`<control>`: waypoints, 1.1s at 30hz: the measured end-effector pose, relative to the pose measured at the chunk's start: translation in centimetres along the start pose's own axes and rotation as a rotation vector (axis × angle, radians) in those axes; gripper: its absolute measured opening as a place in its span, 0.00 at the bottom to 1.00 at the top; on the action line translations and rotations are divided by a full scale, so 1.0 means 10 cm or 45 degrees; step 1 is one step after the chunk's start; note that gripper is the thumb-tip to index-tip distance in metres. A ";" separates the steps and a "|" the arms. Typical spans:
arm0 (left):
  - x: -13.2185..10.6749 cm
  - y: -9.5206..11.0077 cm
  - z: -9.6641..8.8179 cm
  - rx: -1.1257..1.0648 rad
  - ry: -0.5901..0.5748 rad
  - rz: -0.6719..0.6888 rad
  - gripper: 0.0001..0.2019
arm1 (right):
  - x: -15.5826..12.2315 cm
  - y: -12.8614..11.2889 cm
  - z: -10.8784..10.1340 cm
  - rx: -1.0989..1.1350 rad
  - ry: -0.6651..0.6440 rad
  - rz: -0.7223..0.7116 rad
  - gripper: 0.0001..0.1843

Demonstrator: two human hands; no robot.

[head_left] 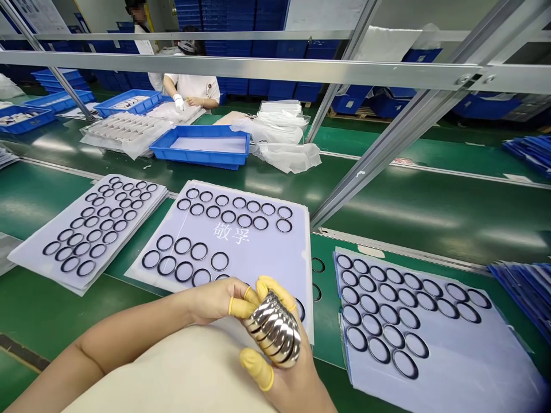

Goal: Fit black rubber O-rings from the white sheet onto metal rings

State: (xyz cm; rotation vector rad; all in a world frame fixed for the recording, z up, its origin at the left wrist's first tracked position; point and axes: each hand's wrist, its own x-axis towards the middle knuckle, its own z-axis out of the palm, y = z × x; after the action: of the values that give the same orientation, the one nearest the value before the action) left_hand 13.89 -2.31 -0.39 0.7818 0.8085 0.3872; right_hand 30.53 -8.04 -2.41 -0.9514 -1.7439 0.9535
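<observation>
The right hand [297, 378] curls its fingers around a stack of shiny rings [276, 332], over the middle sheet [275, 258]; the left hand [221, 301] bends its fingers against the stack, any pinch hidden. Light, even pressure should keep the rings aligned.

White characters 敬孚 [231, 233] can be read over the middle pale sheet [275, 264], near its centre

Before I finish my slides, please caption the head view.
Right hand cradling a stack of shiny rings, left hand at one end, near ring-dotted sheets.
</observation>
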 end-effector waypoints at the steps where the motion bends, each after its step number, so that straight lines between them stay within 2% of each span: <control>1: 0.01 0.01 0.00 0.001 -0.018 -0.001 0.04 | 0.00 0.00 0.00 -0.030 0.005 -0.009 0.37; 3: 0.01 0.03 0.01 0.012 -0.062 0.015 0.05 | -0.01 0.01 0.00 -0.065 0.001 0.015 0.42; 5: 0.02 0.04 0.01 0.022 -0.095 0.054 0.07 | -0.01 0.00 -0.01 -0.080 -0.026 0.021 0.43; 9: 0.03 0.01 -0.03 0.013 -0.100 0.189 0.11 | 0.00 -0.01 -0.01 0.005 -0.109 -0.051 0.34; 13: 0.00 0.01 -0.11 0.061 -0.091 0.317 0.12 | -0.01 0.02 -0.01 0.164 -0.183 0.073 0.29; 19: -0.07 0.10 -0.20 0.214 -0.126 0.513 0.10 | -0.02 0.01 -0.03 0.368 -0.206 0.184 0.17; 27: -0.08 0.07 -0.23 0.282 -0.073 0.520 0.12 | 0.11 -0.08 -0.03 0.269 -0.156 0.079 0.08; 33: -0.08 0.10 -0.22 0.269 -0.097 0.487 0.16 | 0.10 -0.13 -0.05 0.308 -0.229 0.182 0.14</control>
State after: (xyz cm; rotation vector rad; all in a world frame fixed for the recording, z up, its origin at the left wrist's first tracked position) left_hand 11.70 -1.09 -0.19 1.1479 0.6326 0.6148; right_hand 30.44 -7.54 -0.76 -0.8619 -1.6761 1.3452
